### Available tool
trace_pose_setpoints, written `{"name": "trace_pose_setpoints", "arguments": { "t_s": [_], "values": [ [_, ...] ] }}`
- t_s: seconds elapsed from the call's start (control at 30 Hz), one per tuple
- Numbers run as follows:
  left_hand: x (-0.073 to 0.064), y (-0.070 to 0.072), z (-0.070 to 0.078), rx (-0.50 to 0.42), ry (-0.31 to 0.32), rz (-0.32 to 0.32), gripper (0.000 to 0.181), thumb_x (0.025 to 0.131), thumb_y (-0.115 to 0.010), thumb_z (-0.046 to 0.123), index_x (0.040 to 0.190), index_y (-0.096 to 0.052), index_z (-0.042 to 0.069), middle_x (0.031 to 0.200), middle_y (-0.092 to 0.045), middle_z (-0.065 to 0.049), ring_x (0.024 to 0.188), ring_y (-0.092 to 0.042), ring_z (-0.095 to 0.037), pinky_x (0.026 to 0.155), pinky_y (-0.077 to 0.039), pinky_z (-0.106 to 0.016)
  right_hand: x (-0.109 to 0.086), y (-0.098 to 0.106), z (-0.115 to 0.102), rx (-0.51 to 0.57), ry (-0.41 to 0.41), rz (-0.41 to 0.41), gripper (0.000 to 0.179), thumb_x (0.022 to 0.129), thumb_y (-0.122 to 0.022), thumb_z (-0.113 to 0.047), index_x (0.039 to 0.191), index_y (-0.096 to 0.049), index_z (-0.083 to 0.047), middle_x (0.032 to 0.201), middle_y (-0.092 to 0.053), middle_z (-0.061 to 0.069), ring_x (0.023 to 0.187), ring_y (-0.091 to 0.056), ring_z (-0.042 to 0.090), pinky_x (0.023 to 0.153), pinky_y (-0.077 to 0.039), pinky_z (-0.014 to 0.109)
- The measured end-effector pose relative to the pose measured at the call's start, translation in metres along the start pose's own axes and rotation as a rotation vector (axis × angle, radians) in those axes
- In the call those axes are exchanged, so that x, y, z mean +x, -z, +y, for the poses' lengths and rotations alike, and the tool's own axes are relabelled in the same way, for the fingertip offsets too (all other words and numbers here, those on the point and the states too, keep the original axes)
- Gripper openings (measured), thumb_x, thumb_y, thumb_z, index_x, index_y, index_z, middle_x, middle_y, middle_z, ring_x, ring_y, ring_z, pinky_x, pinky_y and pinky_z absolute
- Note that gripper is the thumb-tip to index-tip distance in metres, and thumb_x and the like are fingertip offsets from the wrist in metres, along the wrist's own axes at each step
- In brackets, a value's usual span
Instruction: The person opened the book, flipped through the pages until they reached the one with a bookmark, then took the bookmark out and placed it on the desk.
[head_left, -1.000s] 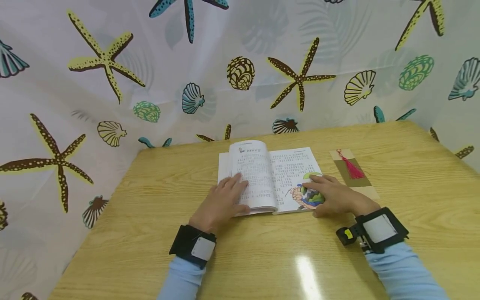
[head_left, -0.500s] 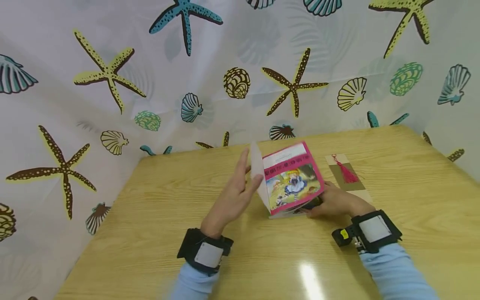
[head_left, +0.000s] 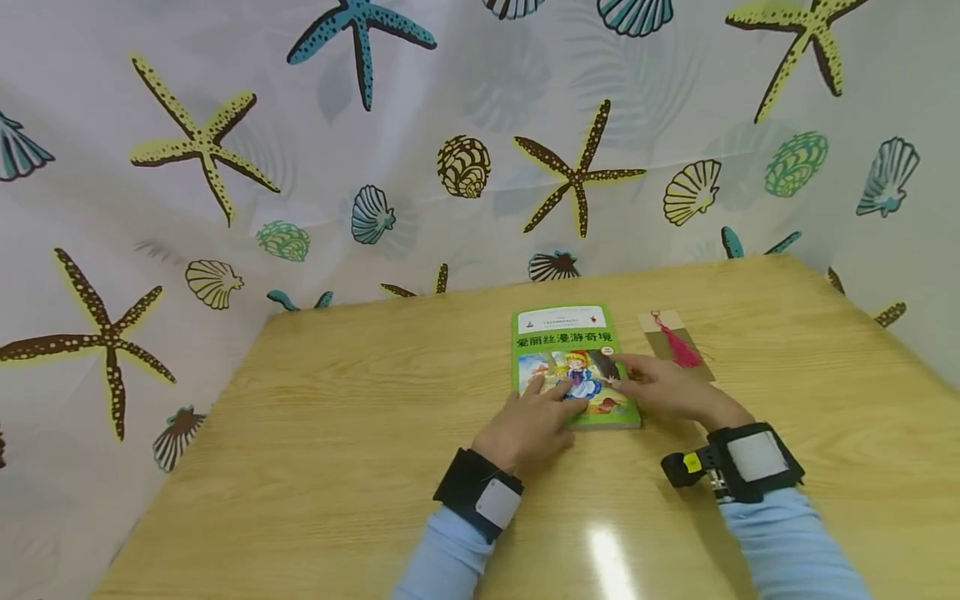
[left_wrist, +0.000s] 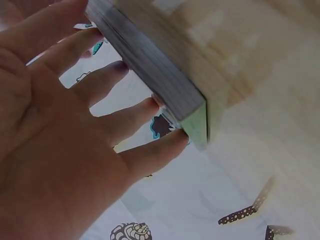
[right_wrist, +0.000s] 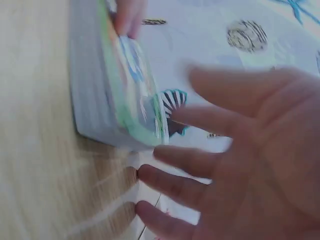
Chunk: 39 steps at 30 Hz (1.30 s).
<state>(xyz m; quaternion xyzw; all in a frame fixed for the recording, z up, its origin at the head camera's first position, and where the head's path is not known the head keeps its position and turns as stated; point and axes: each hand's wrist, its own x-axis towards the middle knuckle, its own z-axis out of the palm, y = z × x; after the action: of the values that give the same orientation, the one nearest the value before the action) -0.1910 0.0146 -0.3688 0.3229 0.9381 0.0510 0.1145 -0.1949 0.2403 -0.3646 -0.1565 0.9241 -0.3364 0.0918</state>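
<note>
A closed book [head_left: 547,340] with a green-bordered cover and a cartoon girl lies flat on the wooden table. My left hand [head_left: 528,421] rests on the lower part of the cover with its fingers spread and straight. In the left wrist view the fingertips [left_wrist: 172,142] touch the cover near the book's edge, above its page block [left_wrist: 155,65]. My right hand [head_left: 671,390] is at the book's right edge, fingers extended. The right wrist view shows that hand [right_wrist: 250,150] stretched out beside the book's corner [right_wrist: 145,132], holding nothing.
Right of the book lies a tan and brown card [head_left: 663,343] with a red tassel [head_left: 684,350], partly behind the right hand. A white cloth [head_left: 420,108] printed with starfish and shells hangs behind the wooden table [head_left: 337,433].
The book was spread open under both hands, then swung shut with its pink back cover showing. Now it lies closed, green cover up. The left hand has moved right onto it.
</note>
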Motion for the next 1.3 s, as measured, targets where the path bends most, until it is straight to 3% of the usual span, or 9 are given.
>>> {"name": "trace_pose_setpoints", "arguments": {
  "t_s": [0.17, 0.37, 0.53, 0.9, 1.3],
  "values": [
    [-0.003, 0.006, 0.005, 0.088, -0.020, 0.059, 0.043, 0.104, -0.058, 0.020, 0.146, -0.058, 0.028, 0.159, -0.041, 0.000, 0.144, -0.038, -0.035, 0.108, -0.044, -0.052, 0.002, 0.001, -0.009, -0.164, -0.001, -0.101, 0.052, 0.091, -0.075, -0.013, 0.137, -0.059, 0.006, 0.148, -0.032, 0.043, 0.133, -0.037, 0.060, 0.104, -0.037, 0.069],
    [-0.005, 0.010, 0.014, 0.074, -0.007, 0.038, 0.047, 0.102, -0.057, 0.006, 0.141, -0.063, 0.031, 0.154, -0.048, 0.001, 0.139, -0.045, -0.034, 0.104, -0.048, -0.049, -0.004, 0.000, -0.013, -0.162, -0.039, -0.120, 0.054, 0.088, -0.077, -0.009, 0.137, -0.059, 0.005, 0.150, -0.030, 0.042, 0.134, -0.034, 0.061, 0.105, -0.036, 0.069],
    [-0.006, 0.010, 0.016, 0.091, -0.003, 0.028, 0.047, 0.101, -0.059, 0.006, 0.140, -0.064, 0.032, 0.152, -0.050, 0.002, 0.135, -0.048, -0.031, 0.104, -0.048, -0.043, -0.007, -0.002, -0.013, -0.155, -0.026, -0.118, 0.055, 0.087, -0.077, -0.008, 0.137, -0.059, 0.007, 0.150, -0.029, 0.043, 0.134, -0.033, 0.062, 0.104, -0.037, 0.070],
    [-0.005, 0.011, 0.017, 0.095, -0.009, 0.047, 0.046, 0.100, -0.060, 0.007, 0.139, -0.065, 0.032, 0.152, -0.051, 0.003, 0.131, -0.050, -0.031, 0.095, -0.053, -0.047, -0.008, 0.002, -0.014, -0.166, -0.015, -0.117, 0.055, 0.086, -0.078, -0.008, 0.135, -0.059, 0.006, 0.149, -0.028, 0.044, 0.133, -0.033, 0.063, 0.102, -0.039, 0.070],
    [-0.003, 0.013, 0.020, 0.032, 0.004, 0.012, 0.038, 0.102, -0.063, 0.029, 0.140, -0.063, 0.031, 0.153, -0.048, 0.004, 0.134, -0.046, -0.032, 0.101, -0.047, -0.057, -0.012, 0.004, -0.011, -0.163, -0.013, -0.126, 0.056, 0.088, -0.077, -0.011, 0.138, -0.057, 0.007, 0.151, -0.026, 0.043, 0.135, -0.030, 0.064, 0.104, -0.036, 0.071]
  ]
}}
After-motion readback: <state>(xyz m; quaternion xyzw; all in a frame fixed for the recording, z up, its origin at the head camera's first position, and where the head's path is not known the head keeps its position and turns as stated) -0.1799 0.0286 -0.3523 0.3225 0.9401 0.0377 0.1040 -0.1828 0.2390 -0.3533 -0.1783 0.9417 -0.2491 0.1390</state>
